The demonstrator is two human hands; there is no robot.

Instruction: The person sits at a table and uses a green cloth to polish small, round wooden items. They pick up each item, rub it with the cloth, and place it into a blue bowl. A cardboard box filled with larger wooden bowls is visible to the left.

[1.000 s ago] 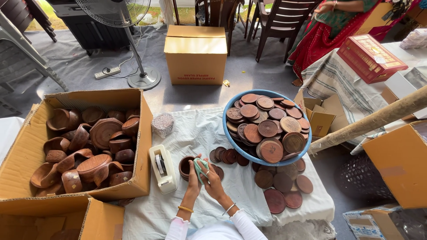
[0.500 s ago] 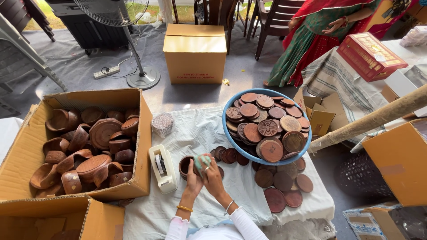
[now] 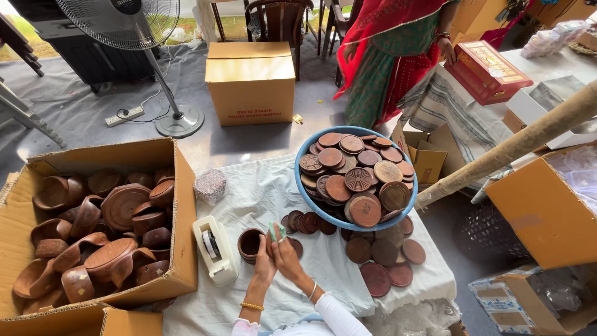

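Both hands meet over the cloth-covered desk (image 3: 261, 186), hemmed between a tape dispenser (image 3: 213, 250) and wooden discs (image 3: 308, 222). The left hand (image 3: 264, 264) and right hand (image 3: 287, 255), raised together, pinch what looks like a small green pad (image 3: 277, 231) beside a wooden cup (image 3: 250, 242).

Craft packing wkshop: wooden-ware cartons (image 3: 93, 230)

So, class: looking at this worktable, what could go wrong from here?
1. The blue bowl is heaped with wooden discs; the top ones could slide off.
2. Loose discs lie near the table's right edge and might be knocked to the floor.
3. Both hands work right beside the small wooden cup, which could tip.
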